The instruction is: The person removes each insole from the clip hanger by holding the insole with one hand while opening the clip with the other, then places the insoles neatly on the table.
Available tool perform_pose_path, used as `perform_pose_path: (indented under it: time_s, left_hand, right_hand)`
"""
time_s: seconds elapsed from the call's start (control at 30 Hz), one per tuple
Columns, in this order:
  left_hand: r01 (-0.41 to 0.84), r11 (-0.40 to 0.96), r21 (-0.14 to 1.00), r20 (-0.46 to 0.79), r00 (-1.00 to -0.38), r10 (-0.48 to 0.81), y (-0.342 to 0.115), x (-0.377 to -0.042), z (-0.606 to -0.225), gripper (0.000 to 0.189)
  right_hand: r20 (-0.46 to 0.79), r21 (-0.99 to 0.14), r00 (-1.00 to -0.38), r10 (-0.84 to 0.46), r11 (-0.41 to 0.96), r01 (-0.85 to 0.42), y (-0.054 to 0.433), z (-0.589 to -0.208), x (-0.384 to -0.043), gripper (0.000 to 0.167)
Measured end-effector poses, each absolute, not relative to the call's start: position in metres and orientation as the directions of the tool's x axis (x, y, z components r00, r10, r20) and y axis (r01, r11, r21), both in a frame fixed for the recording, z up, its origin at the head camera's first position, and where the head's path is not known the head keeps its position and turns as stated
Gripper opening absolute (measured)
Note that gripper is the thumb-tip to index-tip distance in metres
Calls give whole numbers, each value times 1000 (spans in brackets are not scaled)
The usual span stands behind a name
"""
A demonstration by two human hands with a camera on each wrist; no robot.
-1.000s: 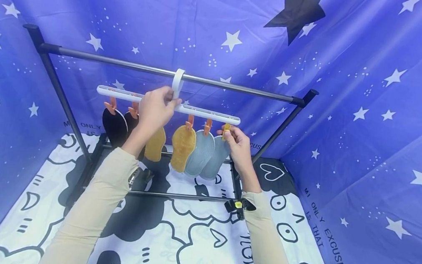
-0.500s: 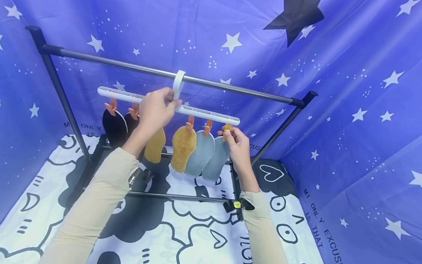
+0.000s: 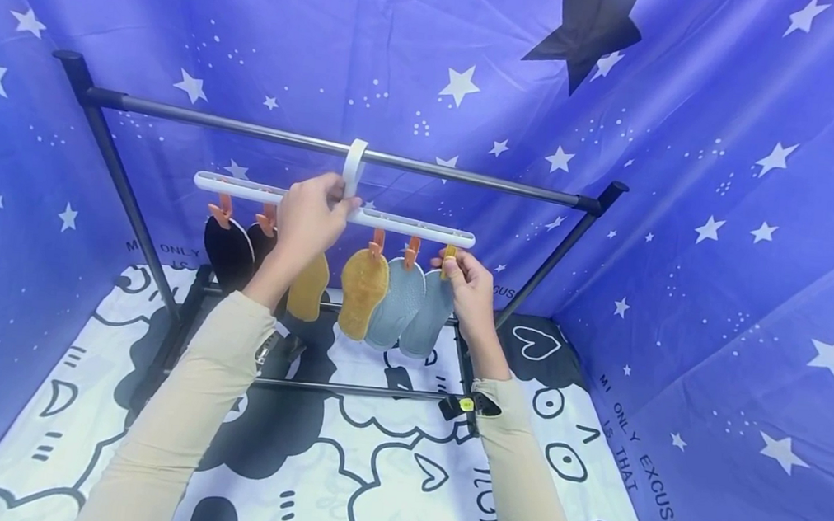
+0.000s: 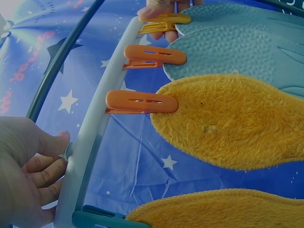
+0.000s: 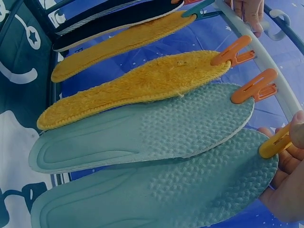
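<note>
In the head view, the left hand (image 3: 312, 214) covers the middle of the hanger (image 3: 420, 228), hides the teal clip (image 4: 96, 217) entirely, and blocks much of the second dark insole (image 3: 261, 245) from the hanger's left end. At the right end, the right hand (image 3: 475, 290) partly masks the yellow clip (image 3: 450, 255), and the right wrist view's bottom edge crops the outermost grey-blue insole (image 5: 204, 183). That same view's top edge trims the left hand to a few fingers.
</note>
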State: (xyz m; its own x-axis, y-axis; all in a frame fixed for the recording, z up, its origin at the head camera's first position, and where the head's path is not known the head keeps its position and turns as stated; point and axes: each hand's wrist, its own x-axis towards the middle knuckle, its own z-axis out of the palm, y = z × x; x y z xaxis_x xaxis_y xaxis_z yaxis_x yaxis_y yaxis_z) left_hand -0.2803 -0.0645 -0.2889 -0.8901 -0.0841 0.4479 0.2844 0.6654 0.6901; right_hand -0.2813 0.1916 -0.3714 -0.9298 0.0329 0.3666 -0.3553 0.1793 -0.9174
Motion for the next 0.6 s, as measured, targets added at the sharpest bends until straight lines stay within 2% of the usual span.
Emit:
perform_pose_path:
  time_s: [0.6]
  left_hand:
    - [271, 657, 704, 430, -898, -90, -61, -280, -288, 24]
  right_hand:
    - [370, -917, -927, 64, 185, -354, 195, -363, -282, 25]
